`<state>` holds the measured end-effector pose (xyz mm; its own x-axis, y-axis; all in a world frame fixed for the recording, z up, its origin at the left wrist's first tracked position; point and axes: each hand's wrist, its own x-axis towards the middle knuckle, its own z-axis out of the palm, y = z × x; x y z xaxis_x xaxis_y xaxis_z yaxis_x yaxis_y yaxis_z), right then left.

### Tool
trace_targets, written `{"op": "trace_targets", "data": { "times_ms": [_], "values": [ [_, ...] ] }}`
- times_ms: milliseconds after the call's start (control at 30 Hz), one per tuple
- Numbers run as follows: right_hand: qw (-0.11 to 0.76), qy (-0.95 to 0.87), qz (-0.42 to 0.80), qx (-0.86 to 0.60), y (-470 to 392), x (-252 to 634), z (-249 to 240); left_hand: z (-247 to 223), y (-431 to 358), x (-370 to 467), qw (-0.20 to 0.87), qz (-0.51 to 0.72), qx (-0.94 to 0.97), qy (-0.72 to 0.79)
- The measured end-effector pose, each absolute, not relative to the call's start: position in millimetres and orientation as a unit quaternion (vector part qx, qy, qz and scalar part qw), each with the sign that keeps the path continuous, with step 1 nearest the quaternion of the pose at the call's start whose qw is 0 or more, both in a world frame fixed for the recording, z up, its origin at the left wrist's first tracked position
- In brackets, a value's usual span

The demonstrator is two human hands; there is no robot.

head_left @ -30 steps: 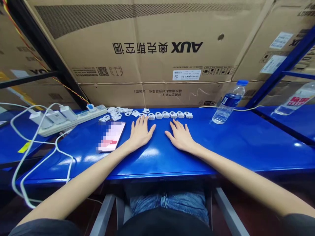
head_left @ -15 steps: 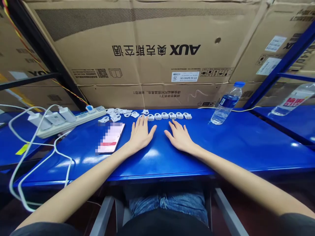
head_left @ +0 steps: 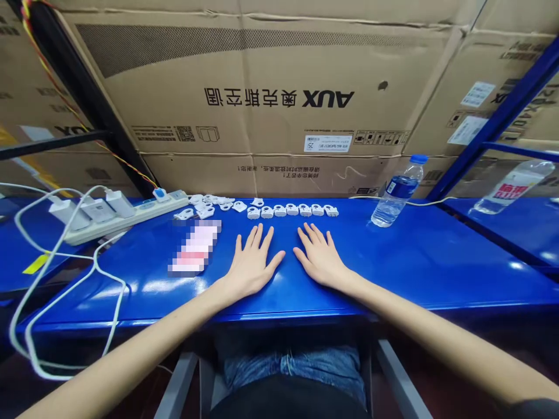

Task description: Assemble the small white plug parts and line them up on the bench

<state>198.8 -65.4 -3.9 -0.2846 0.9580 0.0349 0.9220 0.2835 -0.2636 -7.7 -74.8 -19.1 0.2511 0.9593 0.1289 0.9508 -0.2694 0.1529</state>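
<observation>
My left hand (head_left: 252, 263) lies palm down on the blue table (head_left: 419, 262), fingers spread, holding nothing. To its right my right hand (head_left: 321, 256) rests flat in the same way, also with spread fingers and nothing in it. Just beyond the fingertips, several small white plastic pieces with loops (head_left: 292, 209) stand in a row, apart from both hands. More such white pieces (head_left: 204, 203) lie in a loose cluster at the back left. A phone with a blurred screen (head_left: 195, 247) lies left of my left hand.
At the left, a white power strip (head_left: 131, 218) holds chargers, and white cables (head_left: 98, 262) loop over the table edge. A water bottle (head_left: 399, 192) stands at the back right; another bottle (head_left: 513, 187) is farther right. Large cardboard boxes (head_left: 279, 58) rise behind the table.
Both hands have slid back toward me, away from the row of white pieces, and stay flat. More of the row's left end shows. The view has shifted slightly.
</observation>
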Motion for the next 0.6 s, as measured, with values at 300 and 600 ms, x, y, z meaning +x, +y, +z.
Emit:
{"op": "trace_targets", "data": {
  "times_ms": [300,600],
  "values": [
    [0.07,-0.791,0.116,-0.597,-65,197,-4,-19,-74,-6,0.065,0.095,0.785,0.609],
    [0.45,-0.644,0.297,-0.543,-39,206,64,61,-50,-19,0.287,0.451,0.608,0.586]
  ]
}}
